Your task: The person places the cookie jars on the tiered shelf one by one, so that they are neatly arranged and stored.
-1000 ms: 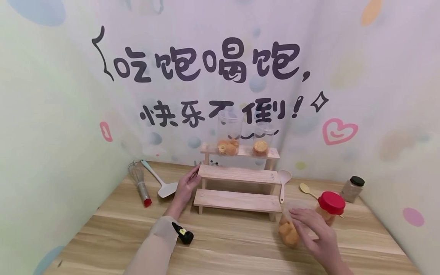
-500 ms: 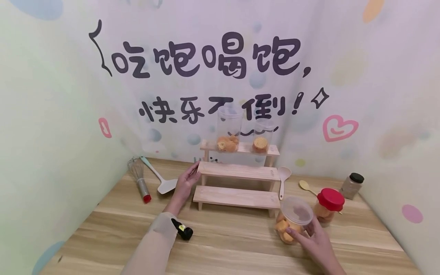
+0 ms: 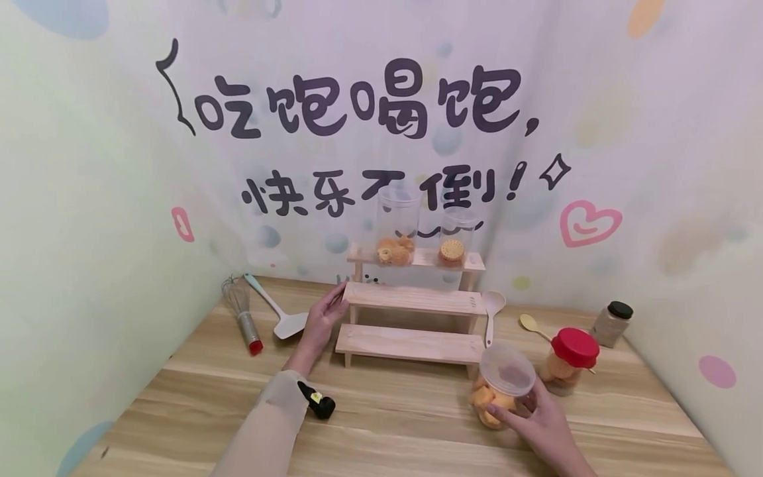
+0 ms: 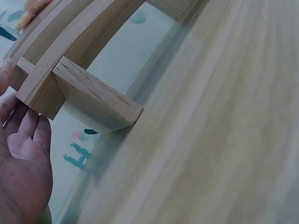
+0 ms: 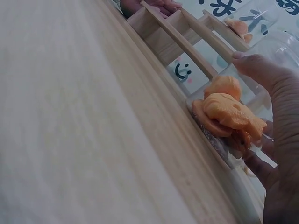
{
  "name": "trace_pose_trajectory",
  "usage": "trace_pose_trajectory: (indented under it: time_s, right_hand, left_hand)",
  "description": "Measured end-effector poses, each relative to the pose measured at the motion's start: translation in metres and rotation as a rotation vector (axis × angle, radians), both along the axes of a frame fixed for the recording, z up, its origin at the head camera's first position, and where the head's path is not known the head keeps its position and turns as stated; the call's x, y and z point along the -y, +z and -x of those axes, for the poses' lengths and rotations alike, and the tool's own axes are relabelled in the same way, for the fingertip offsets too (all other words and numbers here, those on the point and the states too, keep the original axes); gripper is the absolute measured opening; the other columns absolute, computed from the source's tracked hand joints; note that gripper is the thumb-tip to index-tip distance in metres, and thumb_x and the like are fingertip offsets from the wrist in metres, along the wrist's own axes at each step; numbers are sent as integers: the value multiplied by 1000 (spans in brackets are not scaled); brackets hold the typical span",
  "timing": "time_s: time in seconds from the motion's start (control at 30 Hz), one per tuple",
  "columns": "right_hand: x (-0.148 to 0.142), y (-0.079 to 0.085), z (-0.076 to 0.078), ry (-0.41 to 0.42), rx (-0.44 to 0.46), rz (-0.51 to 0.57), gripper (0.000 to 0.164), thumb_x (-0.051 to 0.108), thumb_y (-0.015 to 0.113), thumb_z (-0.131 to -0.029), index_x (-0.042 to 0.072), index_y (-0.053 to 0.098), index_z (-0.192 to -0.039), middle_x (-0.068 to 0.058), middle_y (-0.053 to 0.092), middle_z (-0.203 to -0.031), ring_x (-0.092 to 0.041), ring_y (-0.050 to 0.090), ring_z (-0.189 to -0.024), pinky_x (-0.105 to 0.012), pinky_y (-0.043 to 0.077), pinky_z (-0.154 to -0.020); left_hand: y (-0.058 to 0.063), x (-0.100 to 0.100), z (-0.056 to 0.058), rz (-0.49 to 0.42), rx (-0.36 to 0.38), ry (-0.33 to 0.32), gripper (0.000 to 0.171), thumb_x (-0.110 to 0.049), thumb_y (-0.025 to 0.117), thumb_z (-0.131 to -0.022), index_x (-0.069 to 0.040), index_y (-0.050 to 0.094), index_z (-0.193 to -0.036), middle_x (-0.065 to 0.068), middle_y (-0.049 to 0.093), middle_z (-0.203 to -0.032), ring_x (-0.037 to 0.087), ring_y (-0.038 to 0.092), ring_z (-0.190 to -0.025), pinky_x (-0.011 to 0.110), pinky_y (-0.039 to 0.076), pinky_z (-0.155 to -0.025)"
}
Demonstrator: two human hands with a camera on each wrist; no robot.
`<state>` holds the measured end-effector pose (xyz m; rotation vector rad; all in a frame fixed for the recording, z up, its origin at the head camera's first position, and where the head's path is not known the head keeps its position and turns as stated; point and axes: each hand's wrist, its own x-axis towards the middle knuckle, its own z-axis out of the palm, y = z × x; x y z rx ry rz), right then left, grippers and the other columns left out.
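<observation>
Nearest to us, on the right half of the tabletop point(image 3: 381, 424), the right hand point(image 3: 539, 417) grips a clear jar point(image 3: 503, 381), thumb on the near side and fingers curled round behind it. We see orange pieces point(image 5: 233, 109) inside; the jar leans a little, just beside the wooden rack's front right leg, and we cannot tell whether its base touches the tabletop.

Toward the left half, a light sleeve point(image 3: 262, 430) with a black device point(image 3: 320, 403) at its cuff leads to the left hand point(image 3: 322, 318). That hand holds the left end of the middle step of the wooden rack point(image 3: 411, 344), thumb and fingers on different sides of the plank.

Toward the tabletop's right edge we find a red-topped jar point(image 3: 572, 354), then a yellow spoon point(image 3: 529, 322) partly behind it, and, near the far right corner, a dark-lidded jar point(image 3: 612, 324). A pale ladle point(image 3: 491, 308) lies by the rack's right end. Near the far left corner we see a whisk point(image 3: 243, 315) and a white turner point(image 3: 289, 324).

Farthest back, the top step carries a tall jar point(image 3: 397, 228) of orange pieces and a shorter jar point(image 3: 456, 242) of biscuits, before the lettered wall point(image 3: 381, 106).
</observation>
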<state>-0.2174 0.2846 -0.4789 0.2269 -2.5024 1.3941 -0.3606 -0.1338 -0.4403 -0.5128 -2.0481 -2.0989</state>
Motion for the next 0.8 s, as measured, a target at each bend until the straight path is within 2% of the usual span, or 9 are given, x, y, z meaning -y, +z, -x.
trace_pose_trajectory:
  time_s: [0.13,0.23,0.37,0.47,0.7,0.8]
  right_hand:
    - [1,-3,0,-5,-56,-22,84,28,90,-77,12,44,-145,-9,58,-135,-8,60,-116,-15,51,-90]
    - [2,-6,1,1,-106,-28,84,22,92,-74,10,46,-144,-9,60,-132,0,58,-114,-11,49,-90]
    - [10,-8,1,51,-174,-1,83,15,93,-71,10,49,-142,-10,63,-128,-6,60,-115,-11,48,-93]
    - [21,-10,1,97,-195,10,85,16,94,-70,13,49,-142,-6,63,-128,-9,61,-114,-12,48,-94]
    - [57,-11,3,222,-252,3,89,23,96,-69,18,49,-144,-1,65,-126,-19,64,-111,-25,55,-91]
    - [75,-12,8,296,-302,8,86,23,96,-68,16,50,-142,-2,65,-125,-22,65,-111,-29,56,-92]
  left_hand:
    - [1,0,-2,-6,4,-2,54,-10,57,-103,3,38,-152,18,33,-159,31,37,-144,26,36,-113]
    - [2,0,-3,-10,7,-3,54,-9,56,-103,4,38,-152,18,33,-159,31,37,-144,27,36,-114]
    - [3,0,-3,-4,11,1,54,-9,56,-103,3,37,-152,18,33,-159,32,37,-144,28,36,-114]
    - [3,1,-2,1,9,4,55,-10,57,-103,4,37,-152,18,33,-159,32,37,-144,29,36,-114]
    - [-19,1,17,-47,0,11,54,-13,58,-103,-2,40,-152,15,34,-159,29,36,-145,26,35,-114]
    - [-24,-1,18,-52,-7,26,54,-16,60,-102,-5,43,-152,14,37,-158,28,39,-144,26,36,-114]
